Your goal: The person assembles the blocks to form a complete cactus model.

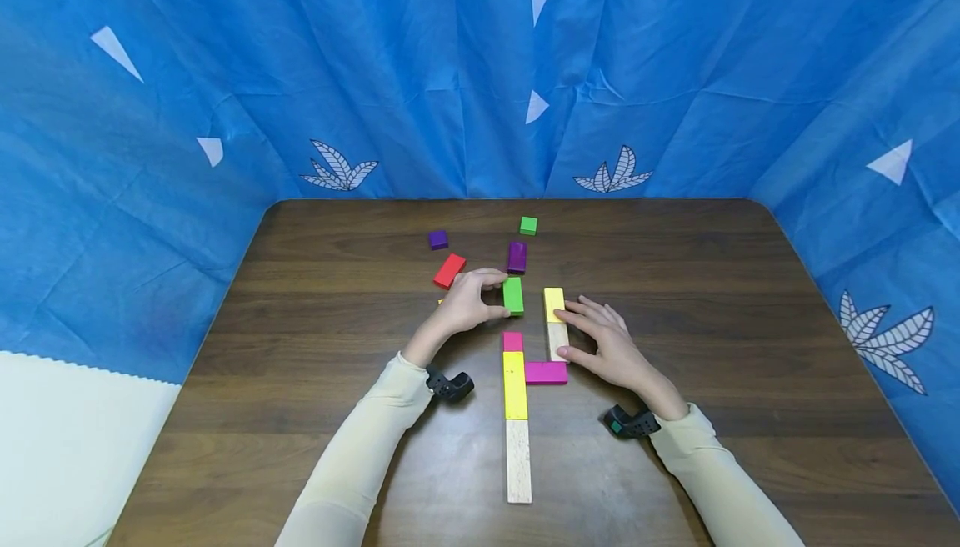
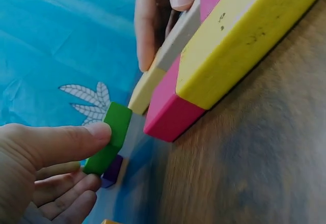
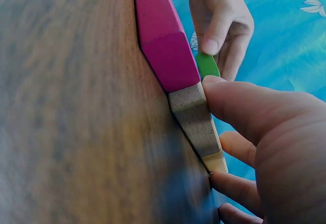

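Observation:
My left hand [image 1: 465, 301] pinches a green block [image 1: 513, 296] between thumb and fingers. In the left wrist view the green block [image 2: 113, 132] is tilted, the thumb on one side and fingertips low on it. My right hand [image 1: 609, 345] lies beside a pale yellow block [image 1: 553, 303] and a plain wooden block [image 1: 557, 340] set end to end. Its thumb touches the wooden block and its fingertips touch the yellow one. A magenta block [image 1: 546, 373] runs crosswise from the wooden block to a long yellow block [image 1: 515, 384]. A pink block [image 1: 512, 342] caps that yellow block's far end.
A long wooden block [image 1: 518, 461] continues the row toward me. Beyond the left hand lie a red block [image 1: 449, 270], a small purple block [image 1: 438, 239], a longer purple block [image 1: 517, 257] and a small green block [image 1: 528, 225]. A blue curtain [image 1: 480, 72] hangs behind the table.

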`<state>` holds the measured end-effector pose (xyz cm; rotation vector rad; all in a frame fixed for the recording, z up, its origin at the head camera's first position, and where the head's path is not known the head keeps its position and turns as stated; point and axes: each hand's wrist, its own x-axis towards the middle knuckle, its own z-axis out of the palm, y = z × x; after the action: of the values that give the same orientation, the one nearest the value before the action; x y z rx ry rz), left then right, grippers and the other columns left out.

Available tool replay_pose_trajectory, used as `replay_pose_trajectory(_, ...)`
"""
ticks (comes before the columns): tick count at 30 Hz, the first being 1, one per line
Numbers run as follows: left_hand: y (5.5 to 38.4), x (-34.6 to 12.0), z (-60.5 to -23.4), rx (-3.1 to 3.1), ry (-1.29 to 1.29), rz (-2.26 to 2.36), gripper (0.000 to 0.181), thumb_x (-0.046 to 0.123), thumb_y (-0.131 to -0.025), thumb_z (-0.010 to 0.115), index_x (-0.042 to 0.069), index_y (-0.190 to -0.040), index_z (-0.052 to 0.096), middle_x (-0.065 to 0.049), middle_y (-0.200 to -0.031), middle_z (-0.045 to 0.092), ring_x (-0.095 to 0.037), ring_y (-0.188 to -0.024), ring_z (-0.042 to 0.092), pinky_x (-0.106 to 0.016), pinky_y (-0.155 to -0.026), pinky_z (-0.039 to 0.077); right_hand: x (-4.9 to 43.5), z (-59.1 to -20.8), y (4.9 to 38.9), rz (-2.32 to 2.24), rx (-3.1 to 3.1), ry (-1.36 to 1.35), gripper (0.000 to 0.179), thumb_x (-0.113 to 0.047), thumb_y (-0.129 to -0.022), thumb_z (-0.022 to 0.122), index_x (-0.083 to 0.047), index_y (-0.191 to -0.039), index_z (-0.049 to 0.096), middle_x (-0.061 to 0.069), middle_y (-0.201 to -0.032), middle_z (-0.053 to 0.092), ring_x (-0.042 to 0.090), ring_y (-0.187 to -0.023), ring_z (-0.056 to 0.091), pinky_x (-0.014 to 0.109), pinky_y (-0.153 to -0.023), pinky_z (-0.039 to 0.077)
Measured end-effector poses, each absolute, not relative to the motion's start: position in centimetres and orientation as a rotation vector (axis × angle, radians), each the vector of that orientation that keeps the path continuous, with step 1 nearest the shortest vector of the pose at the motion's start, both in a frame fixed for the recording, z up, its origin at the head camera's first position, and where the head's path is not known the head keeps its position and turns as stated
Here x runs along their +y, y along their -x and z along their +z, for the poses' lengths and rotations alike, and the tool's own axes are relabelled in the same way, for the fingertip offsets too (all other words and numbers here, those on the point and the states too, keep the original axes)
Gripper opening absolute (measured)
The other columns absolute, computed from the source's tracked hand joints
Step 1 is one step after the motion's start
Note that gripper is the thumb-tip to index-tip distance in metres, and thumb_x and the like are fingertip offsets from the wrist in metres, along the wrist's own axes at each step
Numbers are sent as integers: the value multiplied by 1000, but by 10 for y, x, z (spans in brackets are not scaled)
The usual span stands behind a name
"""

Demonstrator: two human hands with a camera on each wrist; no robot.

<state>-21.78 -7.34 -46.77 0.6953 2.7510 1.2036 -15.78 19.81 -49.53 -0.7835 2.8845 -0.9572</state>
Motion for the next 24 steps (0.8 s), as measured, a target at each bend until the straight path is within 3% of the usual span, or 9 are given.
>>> replay_pose_trajectory(13, 204, -75, -465, 2750, -805, 1061, 56, 14, -75, 83, -4, -124, 64, -16, -126, 65, -28, -120, 61, -48, -106, 38, 198, -496, 158, -964, 2881, 783, 60, -33, -85, 74, -15, -139, 56, 16, -147, 48, 39, -143, 30, 67, -113, 12)
replay_pose_trajectory(24, 203, -73, -465, 2743, -820, 1040, 56, 13, -74, 84, -6, -122, 64, -17, -124, 66, -29, -120, 61, -44, -107, 42, 199, -497, 158, -974, 2887, 801, 60, -32, -85, 74, -14, -139, 56, 16, -146, 49, 39, -143, 31, 67, -113, 13)
